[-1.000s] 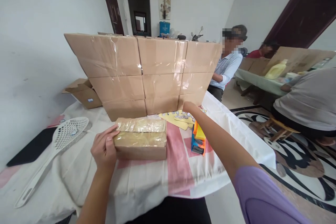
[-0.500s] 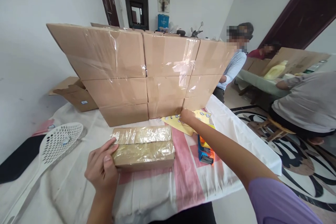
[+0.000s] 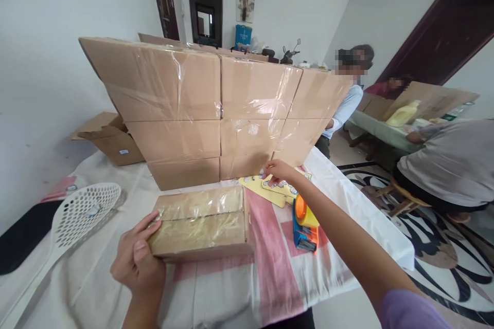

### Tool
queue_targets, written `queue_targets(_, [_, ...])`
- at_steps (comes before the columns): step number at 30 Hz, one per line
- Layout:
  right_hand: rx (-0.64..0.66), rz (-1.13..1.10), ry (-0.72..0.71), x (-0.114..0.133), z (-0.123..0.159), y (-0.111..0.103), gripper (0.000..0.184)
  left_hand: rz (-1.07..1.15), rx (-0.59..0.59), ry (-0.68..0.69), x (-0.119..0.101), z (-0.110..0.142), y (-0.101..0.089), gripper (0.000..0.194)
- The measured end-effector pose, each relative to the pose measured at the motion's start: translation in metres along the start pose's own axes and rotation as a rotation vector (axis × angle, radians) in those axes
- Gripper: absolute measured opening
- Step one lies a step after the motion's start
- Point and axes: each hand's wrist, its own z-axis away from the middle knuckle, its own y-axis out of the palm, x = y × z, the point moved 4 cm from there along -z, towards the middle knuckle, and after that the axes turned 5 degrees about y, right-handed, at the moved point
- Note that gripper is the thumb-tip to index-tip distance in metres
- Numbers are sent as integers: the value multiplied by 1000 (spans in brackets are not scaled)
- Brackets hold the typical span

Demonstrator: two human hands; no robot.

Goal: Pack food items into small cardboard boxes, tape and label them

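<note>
My left hand (image 3: 137, 262) grips the near left corner of a small taped cardboard box (image 3: 203, 221) lying on the table, thumb on top. Across the table, my right hand (image 3: 278, 170) rests its fingertips on yellow sticker sheets (image 3: 270, 190) at the foot of the box stack, fingers curled down on the top sheet. A blue and orange tape dispenser (image 3: 304, 223) lies just under my right forearm.
A wall of stacked taped cartons (image 3: 216, 113) stands across the table. A white slotted scoop (image 3: 83, 211) lies at the left, an open carton (image 3: 113, 139) behind it. The cloth (image 3: 270, 267) is white and pink. Other people sit at the right near a second table (image 3: 380, 128).
My right hand has slid slightly right and down onto the yellow sheets. My left hand has moved lower along the small box's corner. The view has shifted a little.
</note>
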Motion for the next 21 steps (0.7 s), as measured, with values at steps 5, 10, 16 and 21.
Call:
queue_targets(5, [-73,-419,-149,-10,53,17,19,20,-52,-74,-1,-4,-4,34])
queue_targets(10, [-109,-996,-224,-49,94,66,40,-18,-24,-71,-5,-4,-2,33])
queue_targets(16, [-26,-1316,-188,-60,119,110,31,-38,-62,-94,-11,-5,-1,34])
queue_targets(21, [62,-1360,-217,-48,123,128,32,-132,-75,-85,-1,-9,-7,32])
